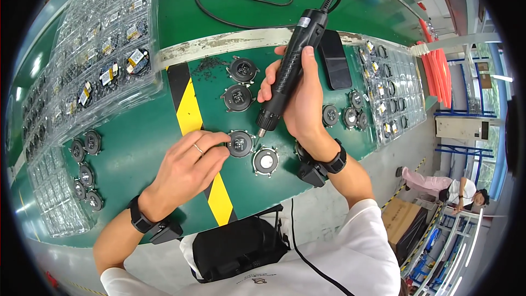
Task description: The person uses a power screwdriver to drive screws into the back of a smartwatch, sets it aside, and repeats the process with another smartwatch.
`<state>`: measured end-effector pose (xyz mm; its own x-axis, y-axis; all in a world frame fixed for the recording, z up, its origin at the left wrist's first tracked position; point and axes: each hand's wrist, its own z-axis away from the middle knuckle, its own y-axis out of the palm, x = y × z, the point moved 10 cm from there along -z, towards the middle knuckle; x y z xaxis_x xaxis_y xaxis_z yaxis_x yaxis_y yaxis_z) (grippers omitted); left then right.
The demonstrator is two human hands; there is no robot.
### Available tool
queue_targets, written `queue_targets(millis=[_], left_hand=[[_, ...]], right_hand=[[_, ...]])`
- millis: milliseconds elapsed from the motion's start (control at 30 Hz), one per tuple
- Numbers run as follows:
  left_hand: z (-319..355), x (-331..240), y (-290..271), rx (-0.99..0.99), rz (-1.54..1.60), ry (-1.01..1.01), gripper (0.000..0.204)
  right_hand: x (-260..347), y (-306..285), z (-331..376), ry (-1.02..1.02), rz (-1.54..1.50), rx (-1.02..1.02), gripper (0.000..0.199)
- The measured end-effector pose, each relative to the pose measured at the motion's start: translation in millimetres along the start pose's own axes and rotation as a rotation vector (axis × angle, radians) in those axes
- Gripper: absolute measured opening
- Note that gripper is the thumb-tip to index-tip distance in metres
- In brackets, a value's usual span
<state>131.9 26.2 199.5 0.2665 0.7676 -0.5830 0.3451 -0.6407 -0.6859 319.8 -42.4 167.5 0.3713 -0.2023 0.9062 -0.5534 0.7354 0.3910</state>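
In my right hand [304, 96] is a black electric screwdriver [289, 68], its fingers wrapped round the body. The tool slants down to the left, and its bit comes close to the right edge of a round watch case [240, 143]; whether they touch I cannot tell. My left hand [189, 167] pinches the left rim of that case, which lies dark side up on the green mat. Just to its right sits another watch case [266, 161] with a whitish centre. Farther back lie two dark watch cases [243, 70] [237, 97] beside a scatter of tiny black screws [208, 69].
Clear plastic trays of watch parts [109, 49] fill the left, and another tray [392, 93] stands right. A black phone [335, 60] lies behind my right hand. Several watch cases [86, 175] rest left, others [350, 116] right. Yellow-black tape [189, 109] crosses the mat.
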Motion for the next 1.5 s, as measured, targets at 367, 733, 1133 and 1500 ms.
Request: queue_targets(millis=[367, 733, 1133, 1500], left_hand=[[17, 18, 4, 0.012, 0.106, -0.069, 0.023], [28, 37, 3, 0.0, 0.087, -0.214, 0.056], [21, 39, 40, 0.046, 0.008, -0.099, 0.047], [24, 38, 57, 0.113, 0.091, -0.155, 0.039]], right_hand=[[-2, 4, -3, -0.06, 0.217, 0.028, 0.039], [-9, 9, 3, -0.16, 0.19, 0.027, 0.036], [-13, -16, 0, -0.202, 0.22, 0.045, 0.035], [-20, -41, -6, -0.189, 0.21, 0.04, 0.034]])
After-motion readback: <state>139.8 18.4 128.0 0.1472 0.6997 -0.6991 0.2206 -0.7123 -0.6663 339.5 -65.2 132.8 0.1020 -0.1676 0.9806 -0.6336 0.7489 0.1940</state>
